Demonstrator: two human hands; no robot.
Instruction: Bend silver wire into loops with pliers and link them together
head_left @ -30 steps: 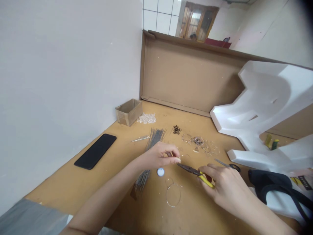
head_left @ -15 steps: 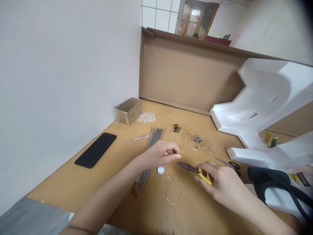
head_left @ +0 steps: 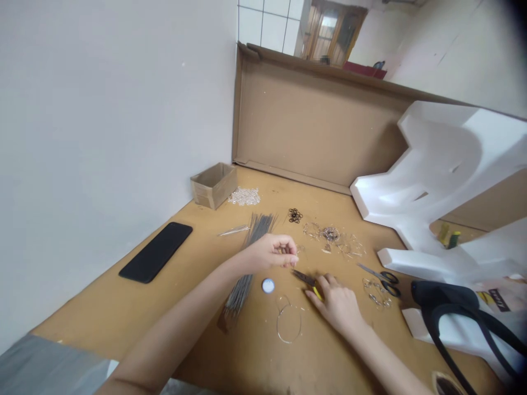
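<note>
My left hand (head_left: pixel 276 251) is pinched closed above the bundle of grey wires (head_left: pixel 242 291); what its fingertips hold is too small to make out. Just to the right, my right hand (head_left: pixel 335 300) lies over the yellow handles of the pliers (head_left: pixel 304 276), fingers wrapped on them and palm down. The pliers' dark jaws point up and left, towards my left fingertips. A round blue-white disc (head_left: pixel 268 285) lies below my left hand, with a thin wire ring (head_left: pixel 289 325) nearer the front.
Behind are a small cardboard box (head_left: pixel 214 186), clear beads (head_left: pixel 244 196), black rings (head_left: pixel 295 215) and tangled wire pieces (head_left: pixel 330 234). A black phone (head_left: pixel 156 252) lies left. Scissors (head_left: pixel 385 281), wire loops (head_left: pixel 376 293) and white foam (head_left: pixel 432 164) are on the right.
My right hand has moved left and turned flatter over the pliers, which now sit lower and closer to my left hand. Wire loops beside the scissors have come into view.
</note>
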